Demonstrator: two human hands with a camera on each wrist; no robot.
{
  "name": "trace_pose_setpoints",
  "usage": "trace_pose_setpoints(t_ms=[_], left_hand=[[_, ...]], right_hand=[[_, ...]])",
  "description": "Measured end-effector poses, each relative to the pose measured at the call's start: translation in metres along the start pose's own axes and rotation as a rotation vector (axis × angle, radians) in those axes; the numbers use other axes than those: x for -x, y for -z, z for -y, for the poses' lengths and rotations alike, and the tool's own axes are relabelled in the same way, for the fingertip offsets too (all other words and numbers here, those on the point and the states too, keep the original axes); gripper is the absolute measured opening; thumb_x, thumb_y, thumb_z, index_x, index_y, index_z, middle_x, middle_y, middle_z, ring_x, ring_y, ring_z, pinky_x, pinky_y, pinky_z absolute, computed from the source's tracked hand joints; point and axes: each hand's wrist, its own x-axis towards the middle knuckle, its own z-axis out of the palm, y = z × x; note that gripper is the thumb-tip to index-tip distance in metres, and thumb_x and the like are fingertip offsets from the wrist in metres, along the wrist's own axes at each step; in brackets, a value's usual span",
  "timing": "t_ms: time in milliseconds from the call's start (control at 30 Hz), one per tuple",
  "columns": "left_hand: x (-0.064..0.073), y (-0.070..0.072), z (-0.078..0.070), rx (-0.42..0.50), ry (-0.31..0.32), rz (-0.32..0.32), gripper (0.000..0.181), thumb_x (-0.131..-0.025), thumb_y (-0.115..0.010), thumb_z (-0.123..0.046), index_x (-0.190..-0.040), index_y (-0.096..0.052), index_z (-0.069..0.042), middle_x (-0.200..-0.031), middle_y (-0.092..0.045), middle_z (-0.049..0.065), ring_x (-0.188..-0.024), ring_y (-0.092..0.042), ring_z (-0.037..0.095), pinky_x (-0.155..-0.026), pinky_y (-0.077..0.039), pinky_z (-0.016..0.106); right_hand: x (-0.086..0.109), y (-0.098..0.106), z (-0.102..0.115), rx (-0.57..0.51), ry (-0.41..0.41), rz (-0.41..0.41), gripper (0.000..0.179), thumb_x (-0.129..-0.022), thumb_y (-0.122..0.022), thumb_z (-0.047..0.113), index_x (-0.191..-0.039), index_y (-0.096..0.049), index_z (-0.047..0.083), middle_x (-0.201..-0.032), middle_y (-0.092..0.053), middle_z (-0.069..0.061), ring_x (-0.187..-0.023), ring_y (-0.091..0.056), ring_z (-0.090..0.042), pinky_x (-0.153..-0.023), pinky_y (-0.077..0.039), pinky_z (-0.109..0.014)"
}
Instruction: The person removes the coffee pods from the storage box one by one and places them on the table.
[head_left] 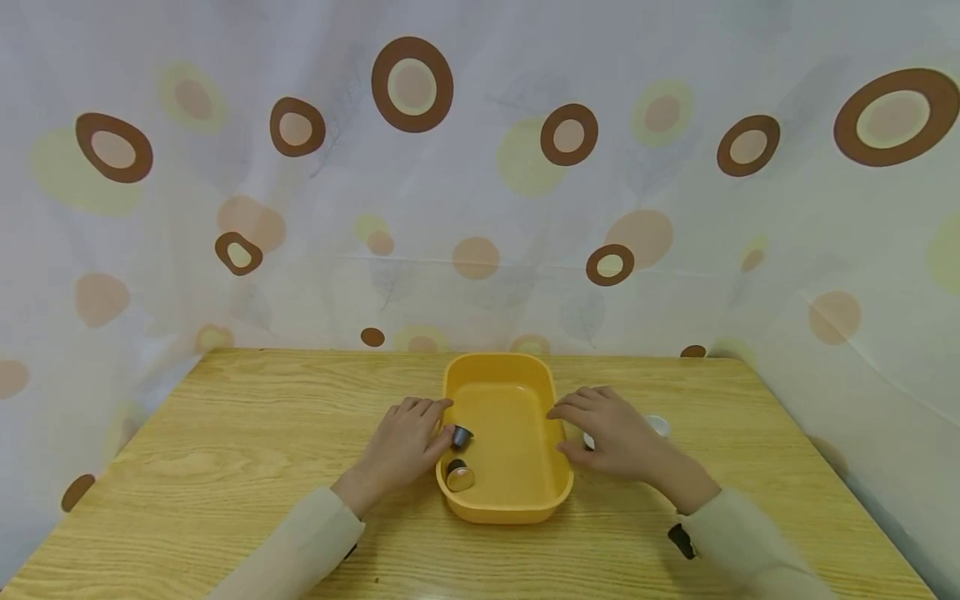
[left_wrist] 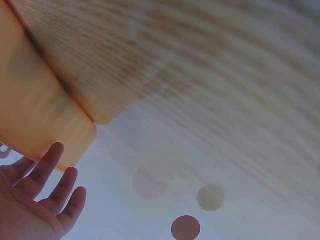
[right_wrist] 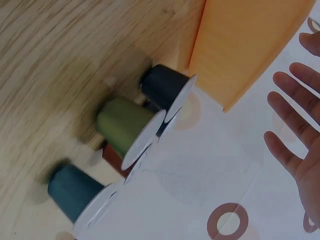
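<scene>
A yellow plastic tub sits on the wooden table. Inside it, along the left wall, are a dark coffee capsule and another capsule with a gold-coloured lid. At the tub's left rim is my left hand, its thumb tip beside the dark capsule; in the left wrist view the fingers spread apart. My right hand reaches the right rim, fingers loosely extended and nothing gripped. Below it, the right wrist view shows a green capsule, a black capsule and a teal capsule.
A brown capsule stands partly hidden behind the green one. The white lid of a capsule shows past my right hand. A patterned curtain hangs behind the table and along its sides.
</scene>
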Motion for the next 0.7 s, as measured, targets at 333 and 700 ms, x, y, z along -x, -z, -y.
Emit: trace_pose_setpoints(t_ms=[333,700], left_hand=[[0.000,-0.001,0.001,-0.002,0.003,0.004,0.042,-0.094,-0.042,-0.038,-0.127,-0.052,-0.014,-0.115,-0.062,0.002,-0.109,-0.053,0.024,-0.092,-0.042,0.043],[0.000,-0.003,0.002,-0.007,0.005,0.007,0.042,-0.095,-0.041,-0.039,-0.127,-0.051,-0.015,-0.115,-0.061,0.002,-0.110,-0.053,0.023,-0.092,-0.042,0.043]], right_hand=[[-0.012,-0.012,0.014,-0.022,0.050,0.067,0.031,-0.078,-0.067,0.026,-0.107,-0.063,0.015,-0.104,-0.064,0.003,-0.099,-0.057,-0.017,-0.087,-0.044,-0.041],[-0.025,-0.027,0.028,-0.040,0.122,0.088,0.031,-0.078,-0.067,0.028,-0.106,-0.063,0.015,-0.103,-0.063,0.004,-0.097,-0.056,-0.014,-0.084,-0.045,-0.036]])
